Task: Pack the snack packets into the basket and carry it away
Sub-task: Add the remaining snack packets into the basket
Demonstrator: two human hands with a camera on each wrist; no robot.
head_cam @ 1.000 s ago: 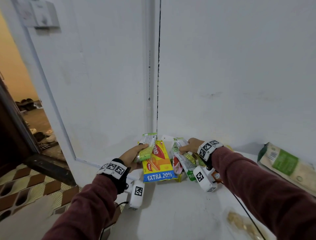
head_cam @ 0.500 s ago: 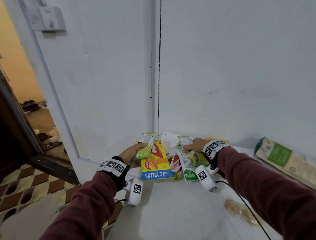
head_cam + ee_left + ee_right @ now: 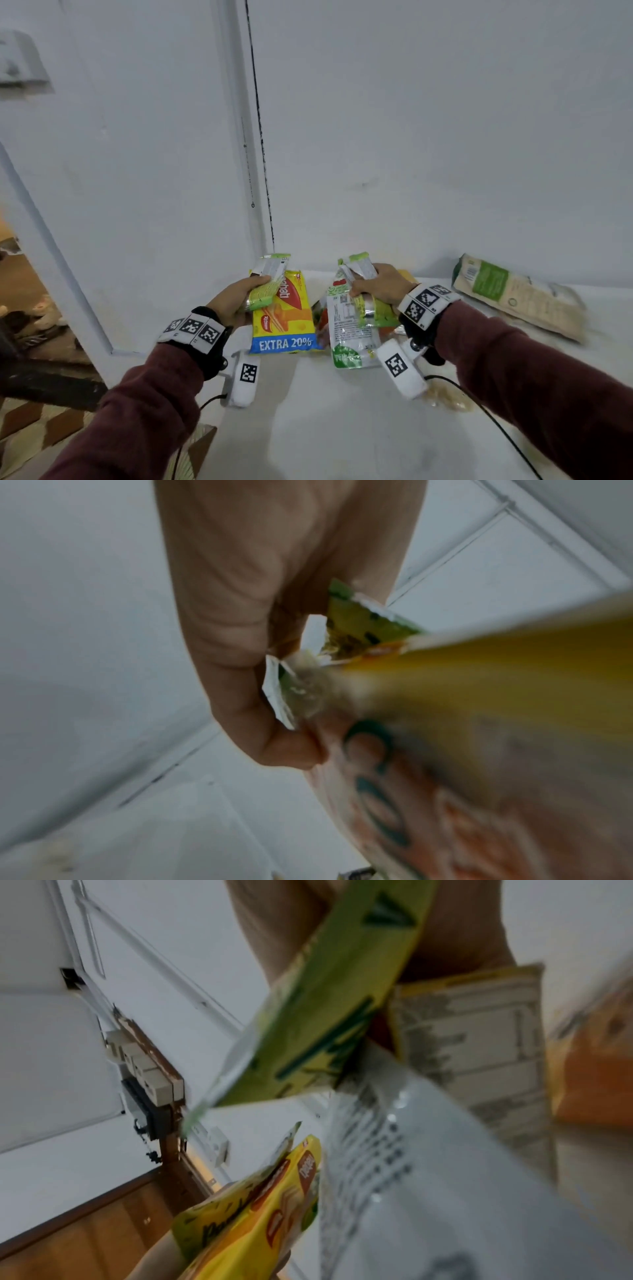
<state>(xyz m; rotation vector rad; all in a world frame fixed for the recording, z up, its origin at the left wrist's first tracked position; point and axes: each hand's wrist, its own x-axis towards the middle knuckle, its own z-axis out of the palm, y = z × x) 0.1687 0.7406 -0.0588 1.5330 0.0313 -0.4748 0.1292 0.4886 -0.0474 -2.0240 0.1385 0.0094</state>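
Observation:
My left hand (image 3: 236,298) grips a bunch of snack packets by their tops: a small green one (image 3: 269,284) over a large yellow packet (image 3: 286,318) marked "EXTRA 20%", which hangs down above the white counter (image 3: 342,428). In the left wrist view the fingers (image 3: 240,631) curl round the crinkled tops of these packets (image 3: 359,631). My right hand (image 3: 380,284) grips another bunch, a green strip packet (image 3: 359,270) and a white-and-green packet (image 3: 349,329) hanging below it. The right wrist view shows the green strip (image 3: 335,1001) and a white printed packet (image 3: 428,1150) close up. No basket is in view.
A large green-and-beige bag (image 3: 513,294) lies on the counter at the right by the wall. A clear pack of pale food (image 3: 448,401) lies under my right wrist. White walls meet in a corner behind the packets. At left an open doorway (image 3: 20,308) shows tiled floor.
Both hands have lifted their bunches of packets slightly off the counter corner and drawn apart, leaving a gap between the two bunches. The view has shifted a little left.

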